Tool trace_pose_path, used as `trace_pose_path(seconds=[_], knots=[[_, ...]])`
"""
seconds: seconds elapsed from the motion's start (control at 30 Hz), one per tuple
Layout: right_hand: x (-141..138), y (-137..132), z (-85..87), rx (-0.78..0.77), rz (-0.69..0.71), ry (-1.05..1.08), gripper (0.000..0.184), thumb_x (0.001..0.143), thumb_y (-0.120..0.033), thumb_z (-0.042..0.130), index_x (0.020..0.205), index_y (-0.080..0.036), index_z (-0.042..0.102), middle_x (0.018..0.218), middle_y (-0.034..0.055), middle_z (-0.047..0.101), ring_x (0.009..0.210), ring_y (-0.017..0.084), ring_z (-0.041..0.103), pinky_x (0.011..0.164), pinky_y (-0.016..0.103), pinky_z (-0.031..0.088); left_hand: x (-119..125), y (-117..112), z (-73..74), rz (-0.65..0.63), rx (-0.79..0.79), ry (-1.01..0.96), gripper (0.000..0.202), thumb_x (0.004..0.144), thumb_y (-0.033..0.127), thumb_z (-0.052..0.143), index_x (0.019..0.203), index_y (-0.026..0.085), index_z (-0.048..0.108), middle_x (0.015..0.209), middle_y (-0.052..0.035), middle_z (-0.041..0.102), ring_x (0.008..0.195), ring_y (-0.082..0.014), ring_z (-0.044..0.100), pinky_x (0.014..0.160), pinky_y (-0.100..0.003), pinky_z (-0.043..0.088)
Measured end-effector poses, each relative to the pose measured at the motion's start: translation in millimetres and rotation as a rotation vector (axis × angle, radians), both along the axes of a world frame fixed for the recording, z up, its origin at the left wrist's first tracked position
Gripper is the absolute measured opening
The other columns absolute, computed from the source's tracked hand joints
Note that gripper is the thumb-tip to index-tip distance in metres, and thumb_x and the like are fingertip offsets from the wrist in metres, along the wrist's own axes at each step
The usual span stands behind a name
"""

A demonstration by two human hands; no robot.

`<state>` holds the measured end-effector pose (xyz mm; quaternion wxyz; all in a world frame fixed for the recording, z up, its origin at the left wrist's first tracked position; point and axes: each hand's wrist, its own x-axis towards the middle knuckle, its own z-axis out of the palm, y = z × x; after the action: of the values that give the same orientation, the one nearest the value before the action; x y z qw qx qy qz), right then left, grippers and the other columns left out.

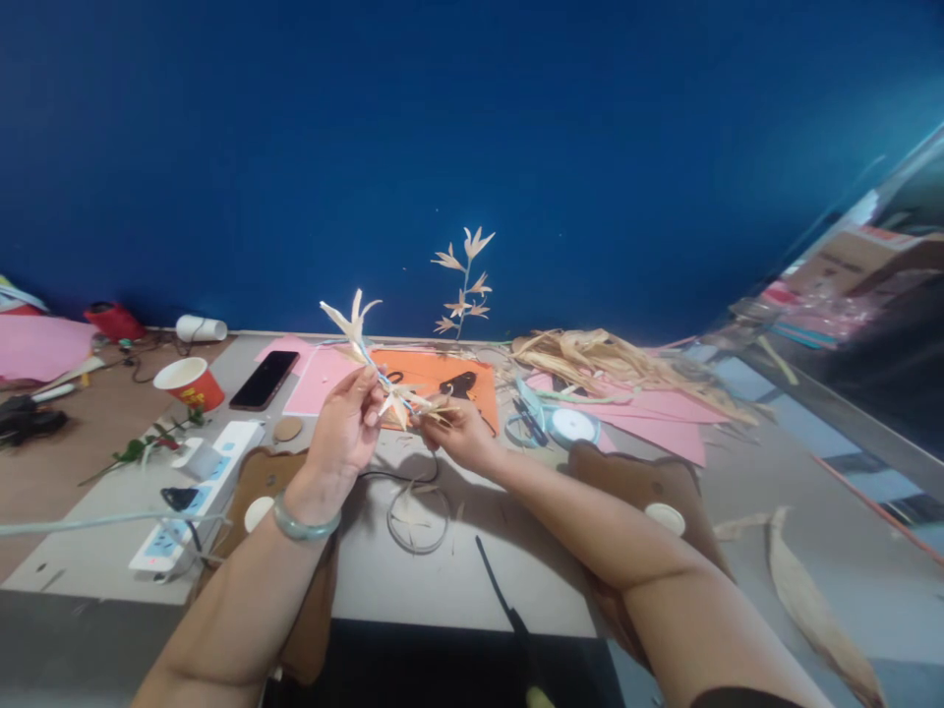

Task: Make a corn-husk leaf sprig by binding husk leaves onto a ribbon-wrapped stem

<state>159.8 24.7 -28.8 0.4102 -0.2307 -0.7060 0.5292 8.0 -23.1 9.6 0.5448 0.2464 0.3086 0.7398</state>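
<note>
My left hand (343, 418) is closed around a thin bluish wrapped stem that bears pale, dried-husk flowers. The upper flower (355, 323) spreads above the fingers, and a lower flower (400, 401) sits between my two hands. At the stem's lower end my right hand (458, 433) pinches, with a pale husk piece (441, 408) at its fingertips; whether that piece is joined to the stem I cannot tell. Behind them stands a similar branch of husk flowers (464, 280) against the blue wall. Beneath the hands, an orange sheet (413, 366) carries a dark tool (458, 383).
A white power strip (196, 506), a red paper cup (193, 382) and a phone (264, 380) lie left. Dried husks (590, 354), pink sheets (664, 423) and a ribbon spool (573, 426) lie right. In front are a wire ring (417, 551) and brown pads (638, 472).
</note>
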Motion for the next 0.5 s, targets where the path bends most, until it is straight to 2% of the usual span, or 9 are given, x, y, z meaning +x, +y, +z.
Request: trace_pose_path(seconds=[0.13,0.23,0.37,0.5], knots=[[0,1,1.8,-0.037,0.045,-0.021,0.036,0.079,-0.042,0.064,0.058,-0.016,0.054,0.046,-0.0022,0.049,0.043,0.008,0.046,0.048,0.023,0.038,-1,1,2.4,-0.014,-0.01,-0.005,0.021,0.067,0.024,0.077,0.068,0.013,0.059,0.052,0.0064,0.052,0.036,0.0013,0.037,0.036,-0.01,0.029],[0,5,1.5,-0.084,0.004,0.008,0.031,0.077,-0.041,0.066,0.062,-0.015,0.056,0.046,-0.0034,0.049,0.041,0.008,0.046,0.046,0.023,0.039,0,2,1.5,0.06,-0.017,0.081,0.018,0.07,0.027,0.075,0.075,0.014,0.064,0.055,0.0046,0.056,0.037,0.0009,0.038,0.036,-0.01,0.03],[2,15,4.0,-0.17,-0.077,0.027,0.03,0.074,-0.042,0.069,0.067,-0.015,0.058,0.044,-0.0043,0.049,0.039,0.008,0.046,0.043,0.022,0.038,3,0,0.7,0.115,0.038,0.243,0.027,0.072,0.031,0.073,0.092,0.014,0.07,0.063,0.0008,0.062,0.039,-0.0006,0.041,0.036,-0.012,0.032],[7,25,8.0,-0.207,-0.122,0.111,0.031,0.073,-0.043,0.07,0.07,-0.015,0.057,0.044,-0.0047,0.05,0.039,0.009,0.046,0.041,0.022,0.039,11,-6,2.6,0.132,0.105,0.367,0.026,0.073,0.035,0.072,0.089,0.015,0.071,0.06,0.0002,0.063,0.039,-0.0029,0.043,0.037,-0.016,0.034]])
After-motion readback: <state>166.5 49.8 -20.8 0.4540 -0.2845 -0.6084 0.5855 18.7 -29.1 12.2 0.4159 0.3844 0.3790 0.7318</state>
